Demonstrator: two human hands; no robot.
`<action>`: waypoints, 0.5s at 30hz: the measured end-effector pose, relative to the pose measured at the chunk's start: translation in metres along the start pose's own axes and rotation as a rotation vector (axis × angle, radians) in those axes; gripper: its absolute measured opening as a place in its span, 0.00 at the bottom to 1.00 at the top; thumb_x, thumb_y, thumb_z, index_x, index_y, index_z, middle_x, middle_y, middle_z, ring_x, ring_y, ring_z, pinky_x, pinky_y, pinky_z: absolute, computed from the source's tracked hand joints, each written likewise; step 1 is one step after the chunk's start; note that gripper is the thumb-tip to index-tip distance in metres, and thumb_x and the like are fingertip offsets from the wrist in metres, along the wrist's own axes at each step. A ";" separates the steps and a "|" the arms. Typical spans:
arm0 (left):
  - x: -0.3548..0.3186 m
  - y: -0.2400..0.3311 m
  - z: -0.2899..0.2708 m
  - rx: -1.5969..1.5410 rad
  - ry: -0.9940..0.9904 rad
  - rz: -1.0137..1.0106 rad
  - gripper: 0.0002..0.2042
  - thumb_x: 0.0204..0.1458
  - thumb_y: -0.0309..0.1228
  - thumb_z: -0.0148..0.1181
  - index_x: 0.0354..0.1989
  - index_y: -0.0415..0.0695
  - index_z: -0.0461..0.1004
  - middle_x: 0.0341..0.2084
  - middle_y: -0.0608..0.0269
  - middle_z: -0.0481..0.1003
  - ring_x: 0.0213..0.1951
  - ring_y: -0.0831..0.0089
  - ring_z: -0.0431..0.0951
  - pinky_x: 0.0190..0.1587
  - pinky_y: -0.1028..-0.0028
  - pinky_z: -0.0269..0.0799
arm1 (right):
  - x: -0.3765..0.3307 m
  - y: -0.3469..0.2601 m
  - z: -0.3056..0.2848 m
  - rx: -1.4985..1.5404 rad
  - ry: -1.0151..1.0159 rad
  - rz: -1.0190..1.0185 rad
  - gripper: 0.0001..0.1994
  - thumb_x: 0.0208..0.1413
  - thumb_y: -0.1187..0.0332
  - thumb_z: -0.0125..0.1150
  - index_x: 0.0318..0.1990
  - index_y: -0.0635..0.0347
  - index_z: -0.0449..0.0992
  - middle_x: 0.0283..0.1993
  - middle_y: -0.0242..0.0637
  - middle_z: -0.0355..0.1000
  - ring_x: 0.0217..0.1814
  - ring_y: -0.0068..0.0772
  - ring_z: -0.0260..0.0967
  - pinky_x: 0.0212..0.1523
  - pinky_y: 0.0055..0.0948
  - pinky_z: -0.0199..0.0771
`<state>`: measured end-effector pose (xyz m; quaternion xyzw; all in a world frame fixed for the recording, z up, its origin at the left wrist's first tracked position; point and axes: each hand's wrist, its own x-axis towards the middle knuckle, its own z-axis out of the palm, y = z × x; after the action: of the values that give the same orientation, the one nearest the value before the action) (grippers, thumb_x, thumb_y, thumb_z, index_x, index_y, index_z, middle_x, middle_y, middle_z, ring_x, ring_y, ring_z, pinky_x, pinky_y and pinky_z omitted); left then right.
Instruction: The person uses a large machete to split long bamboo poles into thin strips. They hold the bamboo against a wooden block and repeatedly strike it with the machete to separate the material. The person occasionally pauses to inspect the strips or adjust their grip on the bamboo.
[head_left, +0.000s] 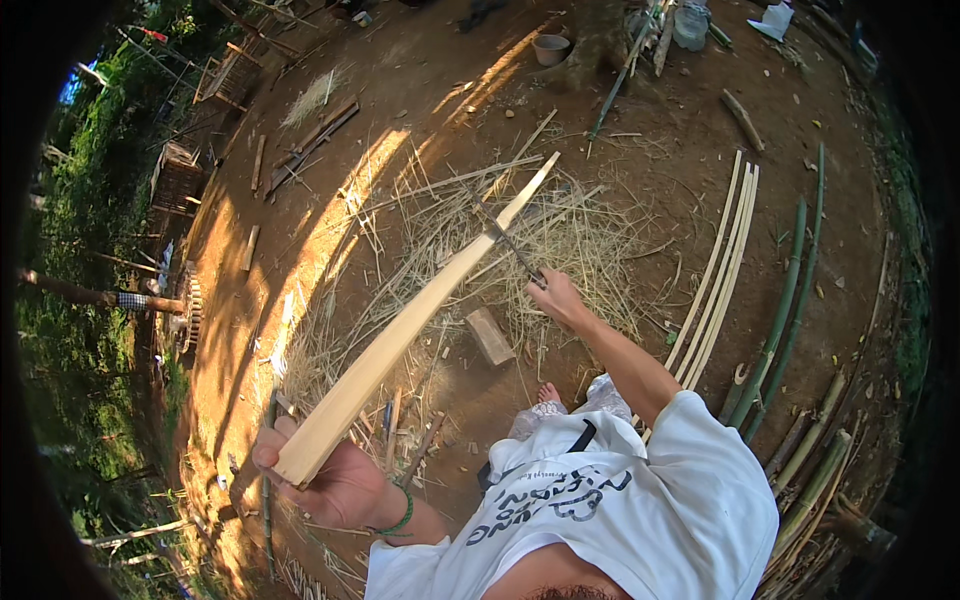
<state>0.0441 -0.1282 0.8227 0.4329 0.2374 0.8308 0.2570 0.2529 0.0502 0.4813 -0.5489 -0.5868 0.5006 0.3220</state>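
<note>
A long, pale bamboo slat (390, 343) runs from the lower left up toward the middle of the view, its far end narrow. My left hand (335, 482), with a green cord bracelet at the wrist, is closed around the slat's near end. In my right hand (558, 300) is the handle of a knife (516, 254), gripped in a fist. The thin dark blade lies across the slat near its far end and seems to touch it. Beneath both is a heap of pale shavings (580, 235) on the dirt.
A short wooden block (489, 336) lies before my bare foot (549, 393). To the right are several pale strips (715, 275) and green bamboo poles (790, 300). A bucket (550, 49) stands by a tree trunk at the back. Woven cages (176, 178) are at the left.
</note>
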 end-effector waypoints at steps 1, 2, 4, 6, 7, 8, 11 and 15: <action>0.001 0.002 -0.003 -0.036 0.013 -0.010 0.18 0.56 0.30 0.66 0.50 0.40 0.66 0.35 0.68 0.60 0.37 0.74 0.64 0.60 0.65 0.71 | -0.008 -0.006 -0.001 0.000 -0.010 -0.099 0.16 0.54 0.60 0.58 0.31 0.68 0.73 0.18 0.35 0.65 0.21 0.28 0.61 0.26 0.37 0.64; 0.002 0.001 -0.003 -0.028 -0.005 -0.023 0.17 0.56 0.30 0.66 0.49 0.41 0.66 0.35 0.68 0.59 0.37 0.74 0.64 0.58 0.65 0.71 | -0.015 -0.008 0.001 0.000 -0.021 -0.199 0.16 0.54 0.60 0.59 0.31 0.68 0.73 0.18 0.36 0.65 0.21 0.28 0.61 0.26 0.37 0.64; 0.002 0.004 0.001 -0.020 -0.055 -0.031 0.16 0.56 0.31 0.66 0.47 0.42 0.66 0.34 0.68 0.58 0.36 0.74 0.63 0.55 0.65 0.72 | -0.013 0.009 -0.006 -0.009 -0.020 -0.225 0.16 0.53 0.60 0.59 0.31 0.68 0.73 0.19 0.39 0.68 0.20 0.29 0.64 0.27 0.37 0.66; 0.006 -0.001 0.002 -0.001 -0.073 -0.038 0.16 0.56 0.31 0.66 0.46 0.43 0.66 0.33 0.68 0.56 0.35 0.75 0.61 0.51 0.65 0.72 | 0.002 0.042 -0.012 -0.052 0.047 -0.105 0.16 0.52 0.60 0.59 0.29 0.69 0.72 0.20 0.41 0.69 0.20 0.30 0.65 0.26 0.38 0.67; 0.007 -0.005 0.002 -0.001 -0.086 -0.044 0.15 0.56 0.31 0.66 0.45 0.43 0.66 0.32 0.69 0.56 0.35 0.75 0.60 0.49 0.65 0.71 | 0.013 0.058 -0.020 -0.084 0.050 0.150 0.16 0.52 0.60 0.59 0.28 0.69 0.72 0.20 0.41 0.69 0.19 0.31 0.65 0.26 0.38 0.67; 0.007 -0.002 0.001 0.011 -0.106 -0.045 0.15 0.57 0.31 0.66 0.45 0.43 0.66 0.32 0.69 0.55 0.34 0.75 0.60 0.48 0.66 0.71 | 0.023 0.072 -0.026 -0.113 0.048 0.398 0.16 0.52 0.61 0.59 0.26 0.69 0.72 0.20 0.40 0.69 0.18 0.32 0.65 0.25 0.39 0.67; 0.023 0.007 -0.004 0.073 -0.212 -0.034 0.15 0.57 0.33 0.66 0.44 0.43 0.65 0.35 0.68 0.56 0.35 0.77 0.60 0.46 0.69 0.71 | -0.007 0.123 -0.018 -0.132 0.310 0.249 0.16 0.54 0.60 0.57 0.24 0.66 0.73 0.19 0.38 0.70 0.18 0.32 0.66 0.24 0.39 0.67; 0.031 0.008 0.006 0.236 -0.223 -0.045 0.16 0.56 0.35 0.67 0.43 0.43 0.65 0.43 0.61 0.64 0.37 0.77 0.67 0.43 0.75 0.72 | -0.096 0.019 -0.040 0.061 0.156 0.203 0.12 0.54 0.63 0.57 0.31 0.67 0.75 0.19 0.35 0.69 0.21 0.25 0.67 0.26 0.30 0.66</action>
<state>0.0325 -0.1133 0.8490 0.5442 0.3127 0.7381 0.2477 0.3143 -0.0352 0.4917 -0.6324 -0.4860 0.5042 0.3310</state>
